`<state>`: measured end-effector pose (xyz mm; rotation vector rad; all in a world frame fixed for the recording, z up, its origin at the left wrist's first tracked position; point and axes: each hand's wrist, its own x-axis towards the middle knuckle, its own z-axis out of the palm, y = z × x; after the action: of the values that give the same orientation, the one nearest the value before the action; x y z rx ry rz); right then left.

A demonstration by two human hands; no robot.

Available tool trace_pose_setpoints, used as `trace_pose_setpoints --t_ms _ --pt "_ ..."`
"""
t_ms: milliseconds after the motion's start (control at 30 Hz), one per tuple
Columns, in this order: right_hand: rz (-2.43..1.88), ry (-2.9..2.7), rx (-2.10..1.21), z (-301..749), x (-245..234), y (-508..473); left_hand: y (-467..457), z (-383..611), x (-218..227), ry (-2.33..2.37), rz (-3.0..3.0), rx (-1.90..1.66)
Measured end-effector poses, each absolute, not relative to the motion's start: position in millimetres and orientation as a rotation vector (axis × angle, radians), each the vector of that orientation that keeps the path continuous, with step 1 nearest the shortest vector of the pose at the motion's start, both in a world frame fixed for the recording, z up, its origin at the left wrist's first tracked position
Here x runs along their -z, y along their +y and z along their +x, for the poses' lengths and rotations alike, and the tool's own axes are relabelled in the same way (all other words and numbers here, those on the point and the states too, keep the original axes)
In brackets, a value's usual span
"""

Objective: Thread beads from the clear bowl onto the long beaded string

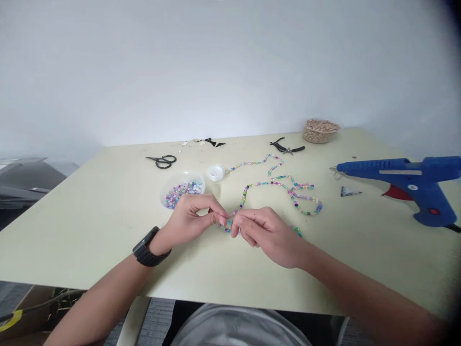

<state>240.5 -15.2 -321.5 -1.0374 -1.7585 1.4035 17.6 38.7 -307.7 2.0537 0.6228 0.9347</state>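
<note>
Just left of my right hand, my left hand (pixel 196 216) is closed in a pinch of thumb and index finger. Whatever it pinches is too small to make out. My right hand (pixel 268 235) has its fingers closed at the near part of a string of colourful beads (pixel 272 183), their tips almost touching those of my left hand. The string winds over the table beyond both hands, and some of it is hidden behind them. Close behind my left hand, a clear shallow bowl (pixel 164 186) holds many loose beads. A small white round container (pixel 216 172) stands by the string's far end.
Black scissors (pixel 163 161) lie at the back left, pliers (pixel 286 147) at the back right. A tub of brown pellets (pixel 320 130) stands near the wall. A blue glue gun (pixel 399 175) and a small cone-shaped piece (pixel 349 191) are at right. Dark scraps (pixel 214 142) lie along the back.
</note>
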Motion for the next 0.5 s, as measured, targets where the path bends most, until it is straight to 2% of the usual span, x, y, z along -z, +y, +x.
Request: trace_pose_setpoints --t_ms 267,500 --pt "-0.981 -1.899 -1.277 239.6 312.6 -14.8 37.1 19.5 305.2 0.540 2.095 -1.004" --pt "-0.886 -1.824 -1.440 241.4 316.5 -14.0 36.8 18.2 309.8 0.602 2.070 -0.960"
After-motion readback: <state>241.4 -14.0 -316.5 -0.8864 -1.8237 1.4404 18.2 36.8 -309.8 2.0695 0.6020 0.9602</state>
